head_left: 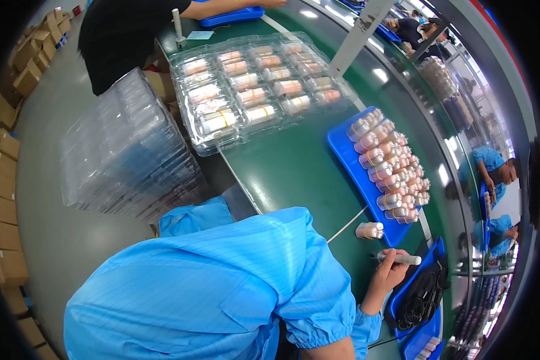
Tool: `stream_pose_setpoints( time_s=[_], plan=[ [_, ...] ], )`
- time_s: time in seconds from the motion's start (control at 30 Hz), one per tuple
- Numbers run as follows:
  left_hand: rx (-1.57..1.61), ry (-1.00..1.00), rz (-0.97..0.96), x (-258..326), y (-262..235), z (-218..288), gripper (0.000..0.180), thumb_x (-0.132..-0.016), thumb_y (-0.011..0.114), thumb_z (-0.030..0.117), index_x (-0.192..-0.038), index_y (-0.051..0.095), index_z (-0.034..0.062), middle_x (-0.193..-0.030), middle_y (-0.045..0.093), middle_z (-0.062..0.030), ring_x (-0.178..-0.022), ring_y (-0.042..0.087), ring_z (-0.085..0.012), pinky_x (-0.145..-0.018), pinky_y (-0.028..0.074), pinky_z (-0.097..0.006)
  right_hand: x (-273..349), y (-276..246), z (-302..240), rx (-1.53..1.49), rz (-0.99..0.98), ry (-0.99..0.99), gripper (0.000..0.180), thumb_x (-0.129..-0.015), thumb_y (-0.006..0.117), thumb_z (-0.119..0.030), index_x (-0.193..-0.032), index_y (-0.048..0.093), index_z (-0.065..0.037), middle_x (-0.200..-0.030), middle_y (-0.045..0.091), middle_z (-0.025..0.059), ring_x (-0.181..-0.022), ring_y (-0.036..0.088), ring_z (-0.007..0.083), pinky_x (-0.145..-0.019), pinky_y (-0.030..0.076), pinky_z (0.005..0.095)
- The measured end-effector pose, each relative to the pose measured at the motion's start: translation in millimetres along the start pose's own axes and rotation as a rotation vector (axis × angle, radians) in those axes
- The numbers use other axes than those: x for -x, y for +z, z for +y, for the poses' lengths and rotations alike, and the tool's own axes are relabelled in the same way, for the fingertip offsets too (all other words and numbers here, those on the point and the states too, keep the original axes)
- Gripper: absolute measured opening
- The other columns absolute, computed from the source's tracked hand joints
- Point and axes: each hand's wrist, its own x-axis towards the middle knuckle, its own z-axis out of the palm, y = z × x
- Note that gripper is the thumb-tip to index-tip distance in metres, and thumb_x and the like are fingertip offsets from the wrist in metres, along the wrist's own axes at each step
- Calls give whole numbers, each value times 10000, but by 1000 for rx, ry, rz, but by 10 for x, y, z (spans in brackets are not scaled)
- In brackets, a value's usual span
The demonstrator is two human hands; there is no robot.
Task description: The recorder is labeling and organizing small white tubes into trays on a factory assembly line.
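Observation:
My right hand (389,277) is closed around a slim whitish rod (407,259) with a rounded end; its exact kind I cannot make out. Just above it, on the green tabletop (276,171), lies a small bundle of pale cylinders (369,230). This bundle sits beside a blue tray (349,157) heaped with many similar bundles (396,165), white and pinkish, several of them with yellow bands. My left arm, in a blue sleeve, bends across the lower middle. Its bare forearm leaves at the lower edge, so my left hand is out of sight.
A clear plastic blister tray (207,146) holds rows of banded bundles at the far left. Stacked clear trays (132,150) stand beside the table. Black cables (422,303) fill a blue tray near my right hand. A metal post (361,37) rises ahead; co-workers sit around.

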Motion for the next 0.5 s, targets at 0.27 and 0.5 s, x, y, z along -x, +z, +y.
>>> stream_pose_setpoints(
  time_s=[0.27,0.5],
  plan=[
    [96,66,57,-206,169,-55,292,-896,564,294,-889,641,12,-803,622,-131,-763,601,-256,-719,481,-461,98,-28,-81,24,11,-85,157,-986,582,-175,-945,538,-30,-792,588,40,-683,524,97,-620,429,238],
    [421,83,5,-507,707,-322,283,-895,565,292,-883,642,20,-802,618,-125,-768,600,-250,-719,481,-461,-3,11,-74,145,62,-154,160,-925,654,-169,-920,598,-19,-806,645,120,-701,617,209,-647,486,325]
  ],
)
